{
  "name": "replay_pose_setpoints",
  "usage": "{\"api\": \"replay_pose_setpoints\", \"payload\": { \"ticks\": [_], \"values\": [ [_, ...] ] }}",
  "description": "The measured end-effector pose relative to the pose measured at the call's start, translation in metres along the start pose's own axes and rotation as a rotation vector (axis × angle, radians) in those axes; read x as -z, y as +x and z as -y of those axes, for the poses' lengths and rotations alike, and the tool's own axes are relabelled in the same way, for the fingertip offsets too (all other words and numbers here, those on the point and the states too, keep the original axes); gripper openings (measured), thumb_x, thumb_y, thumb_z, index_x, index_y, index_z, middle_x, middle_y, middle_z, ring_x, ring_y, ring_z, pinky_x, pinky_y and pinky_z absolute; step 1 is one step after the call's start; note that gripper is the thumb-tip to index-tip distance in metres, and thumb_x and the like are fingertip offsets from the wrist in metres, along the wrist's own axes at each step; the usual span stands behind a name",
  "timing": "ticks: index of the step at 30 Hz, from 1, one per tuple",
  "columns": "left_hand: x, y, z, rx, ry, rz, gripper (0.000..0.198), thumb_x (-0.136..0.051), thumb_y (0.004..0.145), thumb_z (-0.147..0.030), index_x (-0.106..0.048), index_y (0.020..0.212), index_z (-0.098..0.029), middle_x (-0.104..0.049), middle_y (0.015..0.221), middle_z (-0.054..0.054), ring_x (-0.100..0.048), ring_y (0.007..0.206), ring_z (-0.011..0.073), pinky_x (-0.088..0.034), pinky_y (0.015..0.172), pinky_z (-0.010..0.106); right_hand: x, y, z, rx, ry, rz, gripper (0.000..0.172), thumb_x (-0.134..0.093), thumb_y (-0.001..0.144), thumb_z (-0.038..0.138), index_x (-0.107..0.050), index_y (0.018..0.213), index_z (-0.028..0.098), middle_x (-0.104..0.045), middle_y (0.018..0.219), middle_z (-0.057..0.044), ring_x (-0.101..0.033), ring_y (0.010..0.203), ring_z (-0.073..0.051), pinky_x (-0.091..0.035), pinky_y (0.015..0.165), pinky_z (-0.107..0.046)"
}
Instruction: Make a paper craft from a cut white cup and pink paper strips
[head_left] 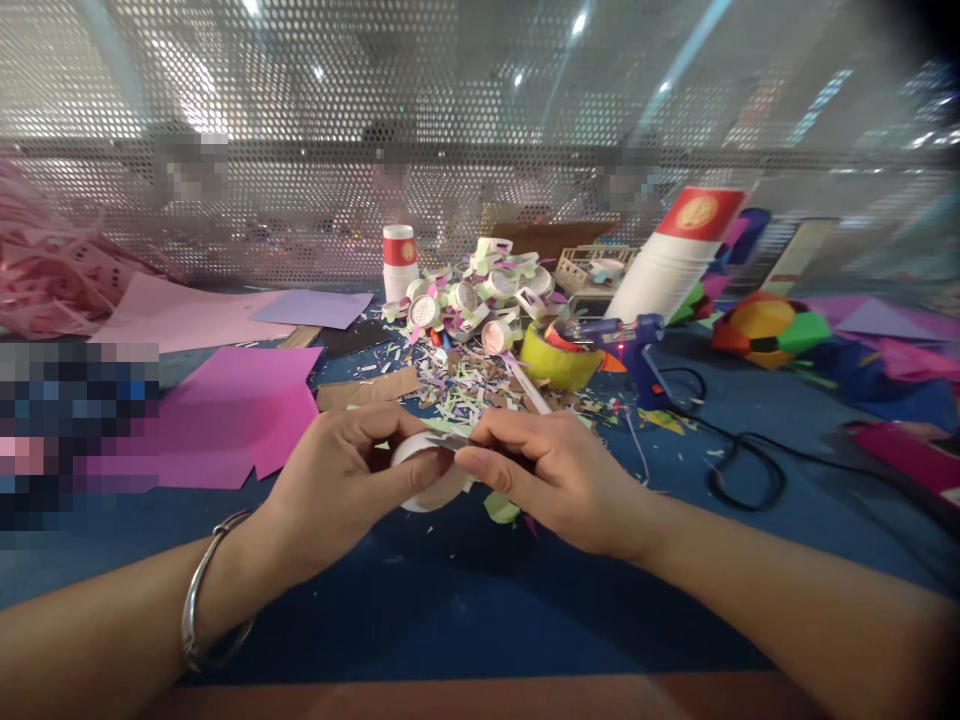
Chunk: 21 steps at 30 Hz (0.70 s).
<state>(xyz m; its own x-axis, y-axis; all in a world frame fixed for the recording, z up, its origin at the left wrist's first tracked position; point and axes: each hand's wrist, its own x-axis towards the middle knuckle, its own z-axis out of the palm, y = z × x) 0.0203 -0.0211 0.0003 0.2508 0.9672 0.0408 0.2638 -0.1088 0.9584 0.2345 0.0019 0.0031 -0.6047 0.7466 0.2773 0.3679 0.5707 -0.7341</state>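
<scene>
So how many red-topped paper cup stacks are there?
2: a short stack behind the left of the craft pile, a tall, tilted stack behind the glue gun. Others may be hidden.

Craft workshop, with glue gun (646,365), coloured sheets (244,410), paper clippings (461,388) and stacked cups (664,272).

Via remote feed I log a plain white paper piece (442,490), a deep blue tabletop (420,620), a blue glue gun (643,365) and a yellow-green roll (555,362). I note 2 white cup stacks (656,282) with red bands (673,218) and gold emblems (696,213), a magenta sheet (247,410), a lilac sheet (311,309), an orange-green-black patchwork ball (761,322) and a grey dot-patterned screen (465,90).
</scene>
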Motion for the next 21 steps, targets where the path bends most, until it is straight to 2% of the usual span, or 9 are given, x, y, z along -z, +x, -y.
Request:
{"api": "replay_pose_setpoints", "payload": {
  "ticks": [8, 16, 21],
  "values": [
    [0.0011, 0.0019, 0.0028, 0.055, -0.123, 0.054, 0.023, -0.074, 0.081, -0.037, -0.067, 0.075, -0.016, -0.06, 0.066, -0.001, -0.05, 0.061, 0.0106, -0.037, 0.056, 0.022, -0.0011, -0.0009, 0.0003, 0.011, -0.018, -0.014, 0.035, -0.053, 0.097, 0.042, -0.057, 0.073, 0.016, -0.042, 0.058, 0.006, -0.038, 0.053, -0.007, -0.031, 0.049, -0.02],
    [0.0003, 0.0001, -0.0045, 0.118, -0.172, 0.111, 0.029, -0.073, 0.081, -0.045, -0.068, 0.076, -0.017, -0.058, 0.061, -0.003, -0.042, 0.051, 0.0078, -0.03, 0.045, 0.019, -0.002, -0.0015, 0.0017, -0.011, 0.014, -0.041, 0.034, -0.053, 0.097, 0.04, -0.058, 0.073, 0.017, -0.043, 0.059, 0.005, -0.039, 0.054, -0.008, -0.032, 0.049, -0.021],
    [-0.0005, 0.0016, -0.0055, 0.164, -0.264, 0.158, 0.027, -0.073, 0.082, -0.042, -0.068, 0.077, -0.016, -0.063, 0.066, -0.001, -0.049, 0.057, 0.0088, -0.035, 0.051, 0.019, -0.0001, 0.0027, -0.0047, -0.125, 0.109, -0.098, 0.033, -0.058, 0.093, 0.044, -0.055, 0.073, 0.018, -0.042, 0.058, 0.006, -0.04, 0.051, -0.008, -0.03, 0.046, -0.022]
  ]
}}
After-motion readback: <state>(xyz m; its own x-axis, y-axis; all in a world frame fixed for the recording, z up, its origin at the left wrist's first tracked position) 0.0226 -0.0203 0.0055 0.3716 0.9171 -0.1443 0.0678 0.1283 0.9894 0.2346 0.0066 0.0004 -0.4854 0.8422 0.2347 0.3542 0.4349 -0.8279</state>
